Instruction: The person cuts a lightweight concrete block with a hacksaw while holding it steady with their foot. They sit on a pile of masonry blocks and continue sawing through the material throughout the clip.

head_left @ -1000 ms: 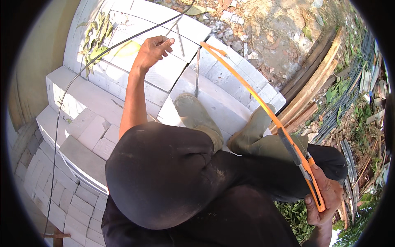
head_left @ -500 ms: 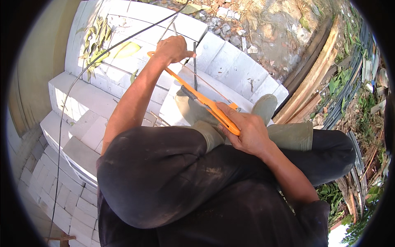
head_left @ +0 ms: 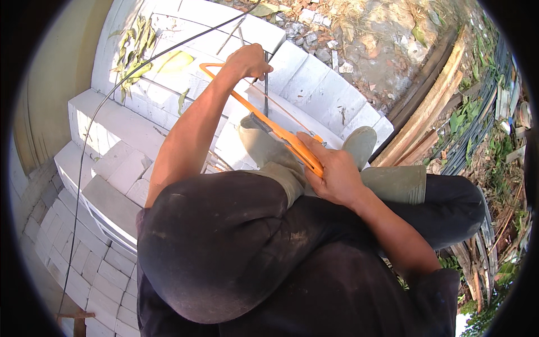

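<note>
My right hand (head_left: pixel 338 175) is wrapped around the handle of an orange hacksaw (head_left: pixel 242 101). The saw slants up and left, its thin blade facing the far right side. Close to the saw's front end, my left hand (head_left: pixel 248 60) is closed at a thin dark metal rod (head_left: pixel 266 95), with its fingertips against it; the palm side is hidden. That rod crosses the blade's line and runs down toward my boots. Beneath the saw, one green rubber boot (head_left: pixel 261 143) rests on pale blocks (head_left: pixel 303 70); the other boot (head_left: pixel 360 145) is right of it.
A black cable (head_left: pixel 163 53) arcs across the left side. Leaves (head_left: pixel 135 50) lie on the blocks, and more blocks (head_left: pixel 101 275) are stacked at lower left. Wooden planks (head_left: pixel 429 106) and a bundle of dark rods (head_left: pixel 477 118) lie right. Rubble (head_left: pixel 314 42) covers the far ground.
My left hand has shifted slightly right and its thumb has drawn in at the rod. More of the hacksaw's front end shows left of it. The saw has moved slightly up and left.
</note>
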Action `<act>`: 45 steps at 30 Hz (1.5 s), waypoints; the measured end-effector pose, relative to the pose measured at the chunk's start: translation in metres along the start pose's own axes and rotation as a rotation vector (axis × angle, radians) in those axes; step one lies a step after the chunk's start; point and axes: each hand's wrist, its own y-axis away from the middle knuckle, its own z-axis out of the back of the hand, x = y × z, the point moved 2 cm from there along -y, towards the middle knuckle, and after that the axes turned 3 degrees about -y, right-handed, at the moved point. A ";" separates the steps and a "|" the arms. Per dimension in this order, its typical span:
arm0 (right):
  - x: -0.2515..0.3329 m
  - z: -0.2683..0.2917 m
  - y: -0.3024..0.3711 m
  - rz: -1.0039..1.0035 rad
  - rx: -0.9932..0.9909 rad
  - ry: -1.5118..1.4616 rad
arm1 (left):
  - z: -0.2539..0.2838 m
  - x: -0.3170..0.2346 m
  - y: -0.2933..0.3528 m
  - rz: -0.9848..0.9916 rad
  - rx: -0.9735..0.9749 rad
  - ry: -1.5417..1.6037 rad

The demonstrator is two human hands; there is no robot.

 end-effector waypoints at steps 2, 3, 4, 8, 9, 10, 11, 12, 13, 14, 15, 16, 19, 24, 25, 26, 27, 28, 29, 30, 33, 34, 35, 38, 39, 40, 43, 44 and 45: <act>0.001 0.002 0.000 0.043 -0.038 -0.035 | 0.003 0.003 0.002 0.020 -0.011 0.033; -0.001 0.002 0.001 0.046 -0.072 -0.061 | 0.005 0.005 0.001 0.002 0.019 0.052; -0.001 0.003 0.001 0.049 -0.106 -0.088 | 0.007 0.007 0.000 -0.016 0.049 0.070; 0.012 0.003 0.000 -0.019 -0.051 -0.053 | 0.007 0.005 0.000 -0.007 0.060 0.073; 0.013 0.001 -0.001 -0.003 -0.058 -0.034 | 0.007 0.008 0.002 0.014 0.059 0.096; 0.013 -0.001 -0.001 0.014 -0.067 -0.015 | 0.006 0.009 0.003 0.035 0.057 0.118; 0.014 -0.001 -0.001 0.012 -0.065 -0.015 | 0.007 0.009 0.004 0.035 0.059 0.119; 0.014 0.000 -0.001 -0.017 -0.055 -0.031 | 0.007 0.008 0.005 0.026 0.045 0.089; 0.013 0.001 0.000 -0.045 -0.045 -0.046 | 0.007 0.008 0.006 0.018 0.031 0.058; 0.012 -0.001 0.001 -0.048 -0.045 -0.048 | 0.009 0.006 0.008 0.017 0.034 0.057; 0.010 -0.003 0.002 -0.040 -0.068 -0.046 | 0.011 0.004 0.009 0.055 0.013 0.015; 0.008 -0.005 0.003 -0.032 -0.090 -0.043 | 0.012 0.002 0.011 0.092 -0.008 -0.028; 0.009 -0.010 0.004 -0.030 -0.021 0.065 | 0.005 0.004 0.025 0.095 -0.223 -0.150; 0.000 -0.030 0.012 -0.020 -0.009 0.105 | -0.004 0.000 0.034 0.092 -0.239 -0.072; -0.003 -0.032 0.014 -0.030 -0.007 0.128 | 0.002 -0.010 0.036 0.080 -0.279 -0.194; -0.004 -0.031 0.014 -0.027 -0.007 0.133 | 0.007 -0.015 0.037 0.067 -0.326 -0.317; -0.005 -0.030 0.014 -0.029 -0.003 0.152 | 0.008 -0.015 0.035 0.038 -0.405 -0.396; -0.006 -0.028 0.014 -0.033 0.001 0.172 | 0.013 -0.014 0.033 0.037 -0.409 -0.394; -0.005 -0.028 0.013 -0.035 -0.001 0.174 | 0.018 -0.009 0.029 0.073 -0.303 -0.255; -0.005 -0.027 0.011 -0.076 0.009 0.195 | 0.019 -0.006 0.025 0.108 -0.194 -0.117; -0.001 -0.026 0.007 -0.131 0.005 0.183 | 0.010 0.000 0.016 0.084 -0.187 -0.105; 0.000 -0.027 0.006 -0.150 -0.007 0.151 | 0.006 0.005 0.011 0.082 -0.191 -0.068; 0.000 -0.027 0.007 -0.154 -0.008 0.153 | 0.006 0.005 0.007 0.078 -0.189 -0.066; 0.003 -0.029 0.006 -0.118 -0.040 0.163 | 0.008 0.010 -0.001 0.035 -0.067 -0.023; 0.004 -0.030 0.004 -0.100 -0.058 0.158 | 0.008 0.013 -0.002 0.048 -0.069 -0.043; 0.007 -0.031 0.003 -0.081 -0.075 0.153 | 0.006 0.017 -0.002 0.063 -0.070 -0.063; 0.018 -0.026 -0.007 -0.129 -0.065 0.099 | 0.006 0.017 -0.005 0.068 -0.047 -0.040; 0.019 -0.025 -0.009 -0.123 -0.060 0.095 | 0.008 0.017 -0.004 0.039 -0.039 -0.041; 0.020 -0.023 -0.010 -0.121 -0.057 0.108 | 0.008 0.013 -0.004 0.064 -0.037 -0.035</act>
